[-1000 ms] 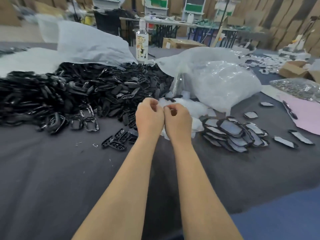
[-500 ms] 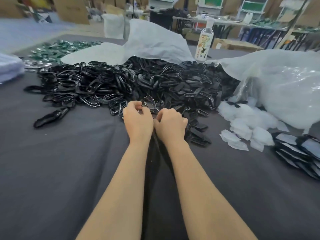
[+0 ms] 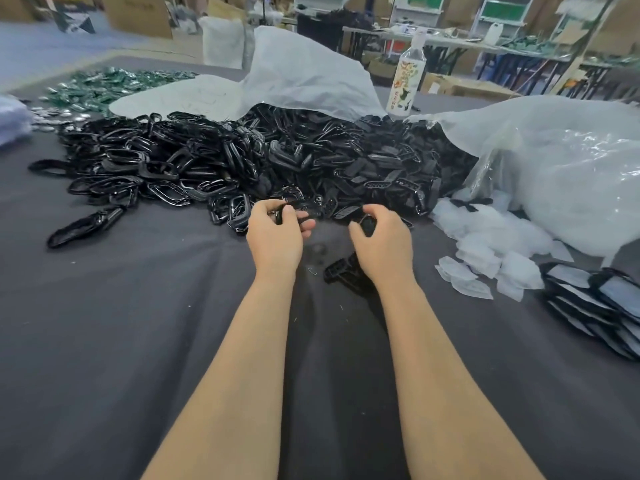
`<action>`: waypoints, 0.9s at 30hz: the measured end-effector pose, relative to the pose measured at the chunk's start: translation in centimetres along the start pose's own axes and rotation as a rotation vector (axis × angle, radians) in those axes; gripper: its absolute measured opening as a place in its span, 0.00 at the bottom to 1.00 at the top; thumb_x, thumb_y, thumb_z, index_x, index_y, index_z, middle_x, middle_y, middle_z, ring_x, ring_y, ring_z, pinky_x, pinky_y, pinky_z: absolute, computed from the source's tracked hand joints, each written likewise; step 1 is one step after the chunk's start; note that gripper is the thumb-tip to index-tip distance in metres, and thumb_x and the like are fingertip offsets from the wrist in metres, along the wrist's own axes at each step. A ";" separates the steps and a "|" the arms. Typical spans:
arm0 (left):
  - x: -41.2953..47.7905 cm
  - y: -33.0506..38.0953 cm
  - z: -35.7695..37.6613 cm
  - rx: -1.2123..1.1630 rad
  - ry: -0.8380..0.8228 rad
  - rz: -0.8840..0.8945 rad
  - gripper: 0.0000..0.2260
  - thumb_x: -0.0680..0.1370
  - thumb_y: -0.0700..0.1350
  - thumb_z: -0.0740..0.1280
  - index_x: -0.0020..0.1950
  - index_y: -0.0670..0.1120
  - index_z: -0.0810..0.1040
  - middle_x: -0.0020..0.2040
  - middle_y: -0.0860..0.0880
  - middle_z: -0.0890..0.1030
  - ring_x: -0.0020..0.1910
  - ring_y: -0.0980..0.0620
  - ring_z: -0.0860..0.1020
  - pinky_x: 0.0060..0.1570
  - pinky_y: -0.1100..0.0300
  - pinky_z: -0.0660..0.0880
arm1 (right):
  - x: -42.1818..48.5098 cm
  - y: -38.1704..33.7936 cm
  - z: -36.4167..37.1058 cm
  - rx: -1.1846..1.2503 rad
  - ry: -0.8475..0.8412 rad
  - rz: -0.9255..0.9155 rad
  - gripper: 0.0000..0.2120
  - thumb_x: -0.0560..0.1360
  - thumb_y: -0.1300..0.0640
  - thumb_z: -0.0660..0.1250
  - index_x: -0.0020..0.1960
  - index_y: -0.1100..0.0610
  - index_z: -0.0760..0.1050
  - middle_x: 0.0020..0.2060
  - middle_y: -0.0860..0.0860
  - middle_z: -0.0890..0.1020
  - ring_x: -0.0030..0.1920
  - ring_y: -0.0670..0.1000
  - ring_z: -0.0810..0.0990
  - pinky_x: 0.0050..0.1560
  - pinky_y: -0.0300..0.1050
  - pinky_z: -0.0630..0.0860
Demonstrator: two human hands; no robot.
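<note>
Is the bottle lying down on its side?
No, the bottle stands upright behind the big pile of black plastic pieces.

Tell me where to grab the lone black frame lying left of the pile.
Pinch the frame across its narrow middle, coming from above. It lies flat and stretched out on the cloth, with bare cloth along both long sides, so a pinch should close over its edges without snagging other pieces.

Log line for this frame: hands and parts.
left hand: grips black plastic frame | right hand: pinches small black insert | site: near edge of black parts pile | hands apart
</note>
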State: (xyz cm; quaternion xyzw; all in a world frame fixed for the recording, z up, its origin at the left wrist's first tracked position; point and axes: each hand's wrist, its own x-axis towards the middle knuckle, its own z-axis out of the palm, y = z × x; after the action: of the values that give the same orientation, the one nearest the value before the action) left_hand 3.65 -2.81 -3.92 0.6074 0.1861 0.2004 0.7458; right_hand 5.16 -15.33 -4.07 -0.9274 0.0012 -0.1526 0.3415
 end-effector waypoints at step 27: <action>-0.8 0.4 0.7 -0.038 -0.233 -0.028 0.12 0.82 0.37 0.57 0.47 0.53 0.75 0.42 0.51 0.81 0.33 0.59 0.83 0.38 0.66 0.80 | 0.1 -1.4 -0.5 0.960 -0.050 0.109 0.08 0.78 0.69 0.62 0.51 0.58 0.76 0.40 0.53 0.80 0.34 0.43 0.83 0.37 0.32 0.77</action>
State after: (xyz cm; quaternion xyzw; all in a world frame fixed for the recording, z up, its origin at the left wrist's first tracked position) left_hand 3.30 -3.79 -3.38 0.6096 0.1029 0.1217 0.7765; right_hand 5.01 -14.59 -2.83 -0.6670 -0.0288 -0.0955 0.7383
